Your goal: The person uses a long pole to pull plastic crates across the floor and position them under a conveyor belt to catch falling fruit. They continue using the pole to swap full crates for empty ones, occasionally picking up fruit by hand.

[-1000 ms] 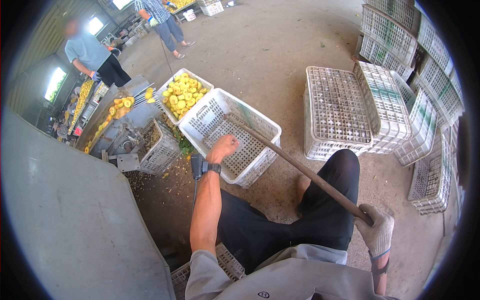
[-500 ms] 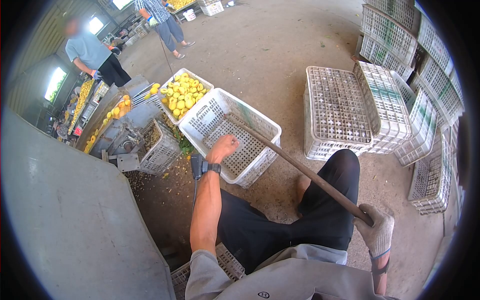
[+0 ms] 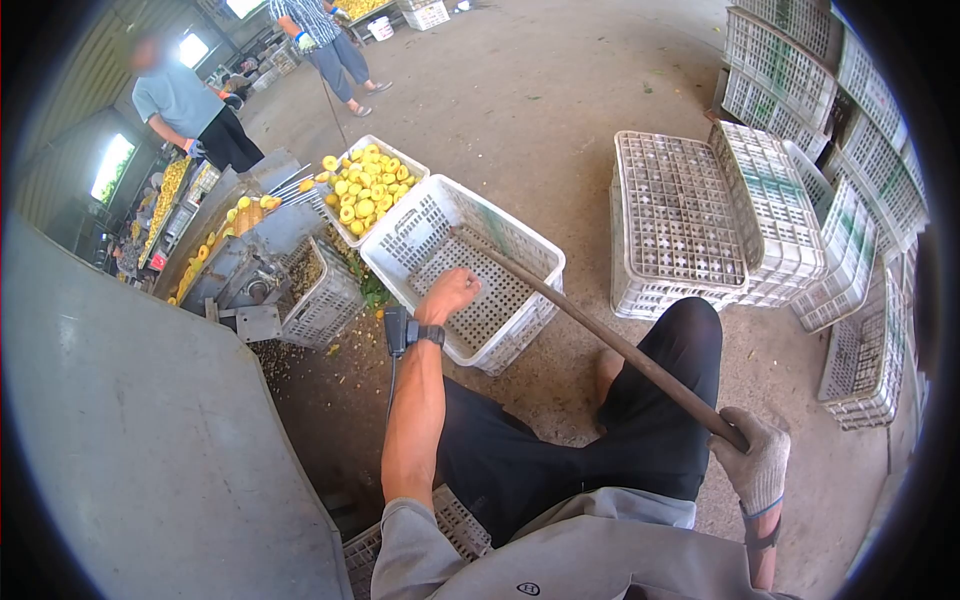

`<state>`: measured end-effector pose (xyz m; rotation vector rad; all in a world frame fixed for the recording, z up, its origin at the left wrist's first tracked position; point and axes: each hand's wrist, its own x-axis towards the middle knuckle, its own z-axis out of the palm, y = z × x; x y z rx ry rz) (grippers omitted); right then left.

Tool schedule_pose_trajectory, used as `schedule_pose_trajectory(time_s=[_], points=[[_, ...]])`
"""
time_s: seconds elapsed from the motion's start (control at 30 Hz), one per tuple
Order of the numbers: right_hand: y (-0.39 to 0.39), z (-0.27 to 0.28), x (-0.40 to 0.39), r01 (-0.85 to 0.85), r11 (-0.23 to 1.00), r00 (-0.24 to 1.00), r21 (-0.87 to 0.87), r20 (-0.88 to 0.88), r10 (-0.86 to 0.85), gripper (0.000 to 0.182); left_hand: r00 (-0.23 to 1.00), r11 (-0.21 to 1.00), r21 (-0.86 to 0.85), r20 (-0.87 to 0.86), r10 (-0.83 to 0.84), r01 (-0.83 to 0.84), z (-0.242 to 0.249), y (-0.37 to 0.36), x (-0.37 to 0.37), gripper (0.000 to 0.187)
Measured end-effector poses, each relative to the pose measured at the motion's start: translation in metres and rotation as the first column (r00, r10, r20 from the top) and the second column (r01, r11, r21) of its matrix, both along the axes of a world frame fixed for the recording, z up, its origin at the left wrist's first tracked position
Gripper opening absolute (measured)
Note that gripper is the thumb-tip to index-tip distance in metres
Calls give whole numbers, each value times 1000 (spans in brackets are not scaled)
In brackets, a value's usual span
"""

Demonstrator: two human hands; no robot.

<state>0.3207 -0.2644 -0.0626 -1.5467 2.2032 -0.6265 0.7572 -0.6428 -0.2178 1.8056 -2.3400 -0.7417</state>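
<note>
My right hand, in a knitted work glove, is wrapped round the near end of a long wooden pole. The pole slants forward over the rim of a white plastic crate, its far end inside. My bare left hand, with a dark band and a small device at the wrist, hovers over the crate's near left side. Its fingers are curled closed; whatever they may hold is hidden. Beyond stands a second crate heaped with yellow halved fruit.
A metal machine with fruit on its chute stands left, a crate of pits beneath it. A grey metal panel fills the left foreground. Stacked crates stand right. Two people stand at the back left.
Fruit on the machine's chute and rods has shifted, with pieces now lying nearer the heaped crate. Both my hands and the pole stay practically where they were.
</note>
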Motion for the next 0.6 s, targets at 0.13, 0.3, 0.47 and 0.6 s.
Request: schedule_pose_trajectory(time_s=[0.13,0.3,0.47,0.6], points=[[1,-1,-1,0,1000,1000,-1,3,0,44,1000,1000,6,-9,9,-9,1,1,-1,36],[1,-4,-3,-4,1000,1000,9,-3,4,44,1000,1000,16,-4,6,-6,3,1,-2,36],[1,-3,-3,-2,1000,1000,20,-3,3,46,1000,1000,22,6,10,-11,5,2,-3,36],[1,-3,-3,-2,1000,1000,16,2,2,46,1000,1000,22,6,0,0,3,1,-2,36]])
